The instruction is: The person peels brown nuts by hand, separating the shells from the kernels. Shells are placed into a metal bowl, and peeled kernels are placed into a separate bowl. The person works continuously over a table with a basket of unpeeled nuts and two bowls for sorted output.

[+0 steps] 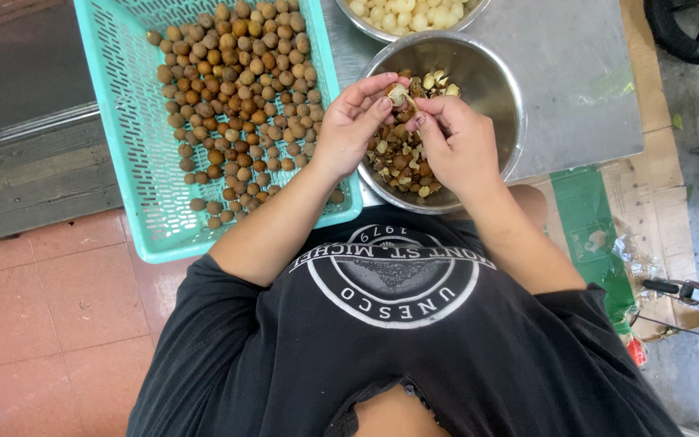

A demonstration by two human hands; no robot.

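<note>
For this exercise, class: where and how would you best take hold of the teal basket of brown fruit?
Probably grip the teal basket by its bare left rim, coming from the left side. The brown fruit is heaped to the right, and the left hand and steel bowl crowd that edge.

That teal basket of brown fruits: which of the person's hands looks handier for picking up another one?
Likely the left hand: it sits beside the teal basket, while the right hand is over the steel bowl.

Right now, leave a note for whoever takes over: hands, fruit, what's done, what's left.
Left hand and right hand together hold one half-peeled fruit over the steel bowl of shells. The teal basket beside it holds many unpeeled brown fruits. Peeled pale fruit fills the second bowl behind. Left: finish this fruit, then the basket.
</note>
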